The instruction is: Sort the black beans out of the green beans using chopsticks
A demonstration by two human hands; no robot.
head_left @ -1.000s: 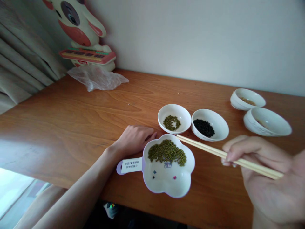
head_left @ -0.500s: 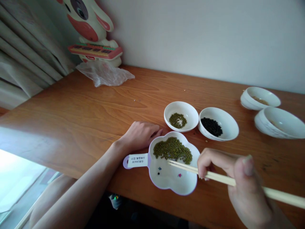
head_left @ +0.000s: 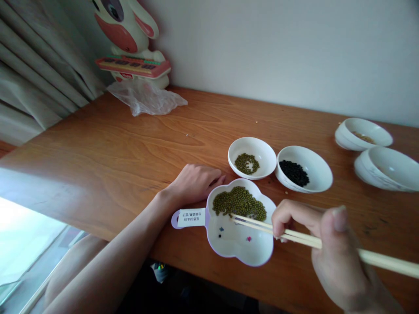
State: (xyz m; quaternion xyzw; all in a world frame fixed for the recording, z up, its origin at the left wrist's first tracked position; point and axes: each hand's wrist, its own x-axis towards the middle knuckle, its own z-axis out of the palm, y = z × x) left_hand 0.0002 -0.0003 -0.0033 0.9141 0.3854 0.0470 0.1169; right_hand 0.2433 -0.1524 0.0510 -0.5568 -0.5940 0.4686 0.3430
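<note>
In my right hand (head_left: pixel 334 248) a pair of wooden chopsticks (head_left: pixel 291 236) is held, their tips together. The tips reach into a white, lilac-rimmed, cloud-shaped dish (head_left: pixel 238 250), at the lower edge of a heap of green mung beans (head_left: pixel 240 203). One dark bean (head_left: pixel 219 236) lies apart on the dish floor, near small printed marks. My left hand (head_left: pixel 196 183) rests back-up on the table against the dish's upper left rim, fingers curled in and partly hidden. I see nothing in it. The dish's labelled handle (head_left: pixel 191 217) points left, beside my left forearm.
Beyond the dish stand a white bowl (head_left: pixel 268 152) with mung beans and another (head_left: pixel 321 168) with black beans. Two more bowls, one farther back (head_left: pixel 343 135) and one nearer (head_left: pixel 369 170), stand right. A plastic bag (head_left: pixel 144 98) and cow-shaped toy keyboard (head_left: pixel 134 65) occupy the back left.
The chopstick tips have moved slightly up in the dish, to the edge of the mung bean heap. The whole view has shifted a little; my left hand stays in place.
</note>
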